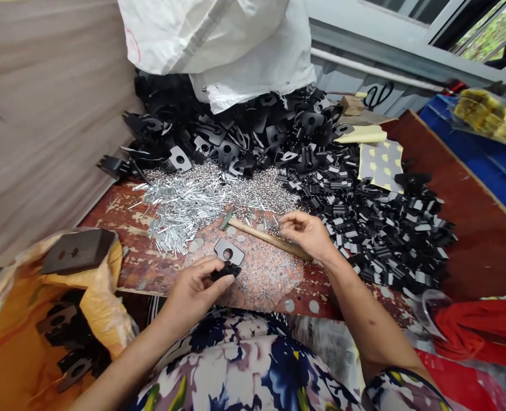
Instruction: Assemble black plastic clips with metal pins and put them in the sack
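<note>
In the head view, the left hand (199, 285) has a closed grip, thumb and fingers pinching a black plastic part (227, 251) over the near middle of the desk (135, 274). The right hand (306, 234) is by the wooden handle of a hammer (261, 234), fingertips drawn close together; whether its grip has hold of anything, I cannot tell. Beyond the hands lies a heap of metal pins (178, 200), left of small black clips (364, 222). Larger black pieces (227, 151) pile up farther back, under a white sack (218, 45).
</note>
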Motion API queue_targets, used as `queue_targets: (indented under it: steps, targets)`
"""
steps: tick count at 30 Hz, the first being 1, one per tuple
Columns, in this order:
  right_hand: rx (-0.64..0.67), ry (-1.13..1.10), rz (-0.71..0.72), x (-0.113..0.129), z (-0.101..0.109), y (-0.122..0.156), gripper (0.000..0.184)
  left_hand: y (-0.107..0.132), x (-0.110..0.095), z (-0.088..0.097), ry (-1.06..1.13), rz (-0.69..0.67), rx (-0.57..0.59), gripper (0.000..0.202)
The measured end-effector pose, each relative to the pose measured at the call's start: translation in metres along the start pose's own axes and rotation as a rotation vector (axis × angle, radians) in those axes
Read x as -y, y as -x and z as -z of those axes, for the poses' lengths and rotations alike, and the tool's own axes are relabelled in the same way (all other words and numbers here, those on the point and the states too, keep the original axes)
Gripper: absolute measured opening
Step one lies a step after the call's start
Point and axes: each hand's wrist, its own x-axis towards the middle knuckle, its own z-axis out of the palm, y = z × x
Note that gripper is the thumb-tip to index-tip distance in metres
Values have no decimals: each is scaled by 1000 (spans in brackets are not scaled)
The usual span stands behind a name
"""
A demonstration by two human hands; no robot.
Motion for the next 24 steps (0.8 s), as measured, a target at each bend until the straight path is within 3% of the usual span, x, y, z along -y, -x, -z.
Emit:
queue_targets:
  steps: [3, 5, 8, 11, 13, 16, 18, 20, 24]
  targets:
    - [395, -195, -178, 21, -29, 18, 34, -5, -12, -2, -335, -220, 56, 21]
    - [591, -282, -265, 27, -47, 26, 41, -7, -21, -6, -434, -335, 124, 25]
    - [748, -380, -362, 23, -66, 31, 52, -6, -29, -11, -484, -449, 173, 30]
    - [806, -373, -377, 18, -67, 30, 52, -3, -28, -12, -518, -455, 162, 33]
    - [740, -226, -289, 20, -56, 23, 39, -2, -24, -8, -515, -410, 124, 35]
    - [334, 389, -71, 24, -30, 3, 10, -3, -16, 2, -384, -269, 17, 38]
    - [93, 829, 8, 23, -15, -13, 18, -5, -11, 8, -186, -121, -42, 37]
    - [44, 1057, 18, 20, -9, -27, 21, -5, -7, 9, 50, 54, -59, 34]
    - [89, 1156, 46, 11, -20, -41, 28, -3, -4, 5, 408, 312, -69, 29]
